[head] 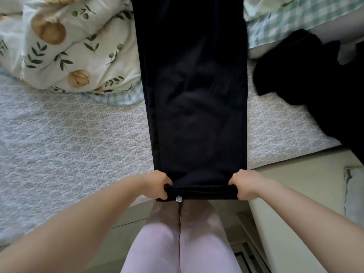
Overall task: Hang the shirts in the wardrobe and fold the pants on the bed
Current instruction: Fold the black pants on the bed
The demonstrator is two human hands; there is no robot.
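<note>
So the black pants (pixel 194 91) are stretched lengthwise across the bed (pixel 65 131), waistband at the near edge. Left hand (pixel 157 185) grips one waistband corner, right hand (pixel 245 186) the other. Silver button (pixel 178 198) sits between them; no readable lettering anywhere.

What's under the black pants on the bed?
The patterned bedspread shows on both sides of the black pants; whatever lies directly beneath them is covered.
</note>
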